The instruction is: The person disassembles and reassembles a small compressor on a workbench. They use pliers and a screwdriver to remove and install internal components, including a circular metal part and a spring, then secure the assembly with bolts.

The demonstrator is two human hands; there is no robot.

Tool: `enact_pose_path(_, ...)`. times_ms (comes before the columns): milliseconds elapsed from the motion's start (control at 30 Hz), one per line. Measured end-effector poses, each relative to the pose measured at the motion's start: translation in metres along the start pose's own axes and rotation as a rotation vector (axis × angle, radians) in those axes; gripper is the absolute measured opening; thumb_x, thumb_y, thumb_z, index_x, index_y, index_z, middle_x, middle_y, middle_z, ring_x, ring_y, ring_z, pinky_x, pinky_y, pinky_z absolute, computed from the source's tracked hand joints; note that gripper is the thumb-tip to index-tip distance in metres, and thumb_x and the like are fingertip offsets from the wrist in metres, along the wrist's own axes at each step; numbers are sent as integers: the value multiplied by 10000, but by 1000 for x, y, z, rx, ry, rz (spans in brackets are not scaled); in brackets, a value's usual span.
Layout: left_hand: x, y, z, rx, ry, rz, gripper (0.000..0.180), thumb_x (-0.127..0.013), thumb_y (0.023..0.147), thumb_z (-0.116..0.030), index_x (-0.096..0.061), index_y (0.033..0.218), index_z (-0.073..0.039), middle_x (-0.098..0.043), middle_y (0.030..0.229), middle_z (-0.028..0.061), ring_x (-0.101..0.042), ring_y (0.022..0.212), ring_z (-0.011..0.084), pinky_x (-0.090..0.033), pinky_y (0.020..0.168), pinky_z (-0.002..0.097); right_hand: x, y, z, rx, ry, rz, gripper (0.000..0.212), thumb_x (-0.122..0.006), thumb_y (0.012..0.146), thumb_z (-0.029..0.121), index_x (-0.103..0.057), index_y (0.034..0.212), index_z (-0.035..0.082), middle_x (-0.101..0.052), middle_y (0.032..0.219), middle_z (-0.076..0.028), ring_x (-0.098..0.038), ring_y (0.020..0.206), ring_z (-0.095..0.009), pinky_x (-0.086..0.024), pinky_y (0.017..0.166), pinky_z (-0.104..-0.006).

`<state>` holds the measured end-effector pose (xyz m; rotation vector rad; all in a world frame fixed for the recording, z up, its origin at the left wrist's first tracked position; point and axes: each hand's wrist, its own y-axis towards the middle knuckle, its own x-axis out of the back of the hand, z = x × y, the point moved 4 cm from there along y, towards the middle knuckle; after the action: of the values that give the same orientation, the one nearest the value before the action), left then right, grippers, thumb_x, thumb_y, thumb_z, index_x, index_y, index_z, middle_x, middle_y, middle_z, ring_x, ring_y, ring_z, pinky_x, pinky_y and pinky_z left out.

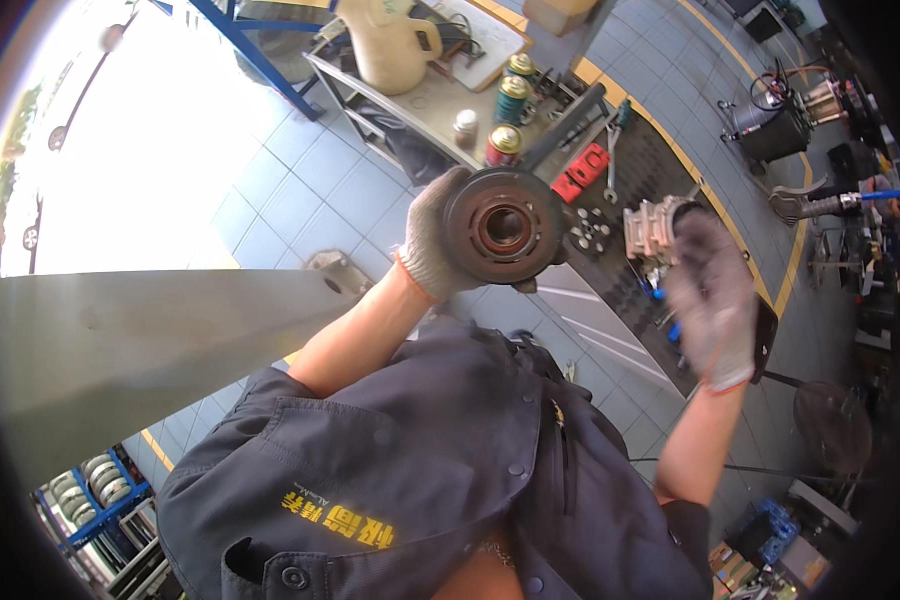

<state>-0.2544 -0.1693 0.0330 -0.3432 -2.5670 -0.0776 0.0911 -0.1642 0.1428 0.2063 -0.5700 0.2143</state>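
Note:
My left hand (435, 235), in a light knit glove, is closed around a dark round pulley (457, 228). Its face, with concentric rings and a central hole, is turned up toward me; some glove fingers show at its lower right edge. My right hand (715, 310), also gloved and dark with dirt, is over the bench's right side. Motion blurs its fingers, so their grip is unclear. Close beside them lies a silvery cast-metal unit (652, 230), partly hidden by the hand. Several small metal pieces (590, 232) lie on the dark bench mat (620, 285) between both hands.
A red tool piece (582, 172) and a wrench (611, 170) lie at the bench's far end. Beyond stands a cart (420, 110) with a beige jug (385, 45) and spray cans (511, 98). A broad grey panel (150, 340) juts in from the left.

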Motion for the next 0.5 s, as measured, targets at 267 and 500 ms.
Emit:
enact_pose_path(267, -121, 37, -116, 145, -1987, 388, 535, -632, 1150, -528, -660, 1491, -117, -795, 1453, 51, -726, 1302, 240, -518, 1278, 426, 46, -101, -70, -726, 473, 175, 595, -769, 1091, 206, -620, 1599, -64, -804, 1337, -183, -813, 1157, -239, -665, 1023, -391)
enact_pose_path(500, -183, 45, -121, 82, -1042, 64, 724, -818, 1000, -463, -615, 1562, -54, -762, 1505, 122, -717, 1372, 278, -517, 1293, 446, 70, -70, -91, -419, 794, 251, 1014, -803, 1091, 613, -434, 1746, -67, -701, 1516, -182, -798, 1162, -224, -652, 919, -326)
